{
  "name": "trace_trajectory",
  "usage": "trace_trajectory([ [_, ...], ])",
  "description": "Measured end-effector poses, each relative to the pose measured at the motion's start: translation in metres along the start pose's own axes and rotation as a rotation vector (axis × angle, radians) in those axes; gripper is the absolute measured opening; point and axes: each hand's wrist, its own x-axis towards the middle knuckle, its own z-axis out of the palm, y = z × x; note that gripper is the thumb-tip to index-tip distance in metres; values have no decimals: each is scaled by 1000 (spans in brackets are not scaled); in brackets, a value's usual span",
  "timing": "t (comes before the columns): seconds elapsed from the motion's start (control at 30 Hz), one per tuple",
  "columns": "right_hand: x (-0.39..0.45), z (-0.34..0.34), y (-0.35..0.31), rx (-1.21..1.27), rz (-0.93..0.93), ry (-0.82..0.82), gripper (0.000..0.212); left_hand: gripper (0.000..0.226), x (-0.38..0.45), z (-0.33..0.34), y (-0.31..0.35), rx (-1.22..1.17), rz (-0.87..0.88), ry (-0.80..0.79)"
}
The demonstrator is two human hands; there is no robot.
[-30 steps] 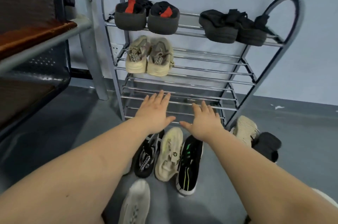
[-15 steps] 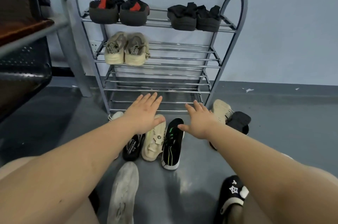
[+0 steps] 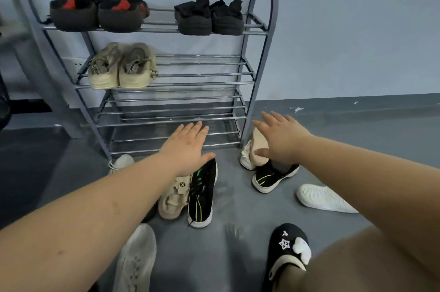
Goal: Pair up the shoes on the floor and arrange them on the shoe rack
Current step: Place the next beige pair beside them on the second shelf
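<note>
A metal shoe rack (image 3: 259, 36) stands against the wall. Its top shelf holds a dark pair with red inside (image 3: 95, 15) and a black pair (image 3: 209, 17); the second shelf holds a beige pair (image 3: 121, 67). On the floor lie a beige shoe (image 3: 172, 198) and a black shoe with green stripes (image 3: 202, 194) side by side. My left hand (image 3: 188, 148) hovers open over their toes. My right hand (image 3: 278, 139) is open above a beige shoe on its side (image 3: 256, 151) and another black shoe with green stripes (image 3: 273, 176).
A white shoe (image 3: 321, 197) lies right of the group and a pale one (image 3: 135, 260) near the bottom edge. Another pale shoe (image 3: 121, 161) lies by the rack's foot. A black slipper with a star (image 3: 289, 248) is on a foot. A metal table leg (image 3: 35, 60) stands left.
The view has swung right and drawn closer. My right hand has moved right, from over the middle black shoe to above the beige and black shoes by the rack's right leg. Both hands stay open.
</note>
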Motion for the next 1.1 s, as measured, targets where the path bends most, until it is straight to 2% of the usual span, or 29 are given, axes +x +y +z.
trace_trajectory([
  [0.13, -2, 10, 46, -92, 7, -41, 80, 75, 29, 1, 23, 24, 70, 8],
  [0.3, 0, 48, 82, -42, 93, -113, 79, 75, 64, 24, 49, 38, 111, -34],
  [0.77, 87, 190, 106, 204, 159, -269, 77, 76, 173, 124, 65, 14, 123, -278],
  [1.1, 155, 261, 116, 350, 280, -329, 74, 73, 255, 182, 77, -112, 81, -359],
])
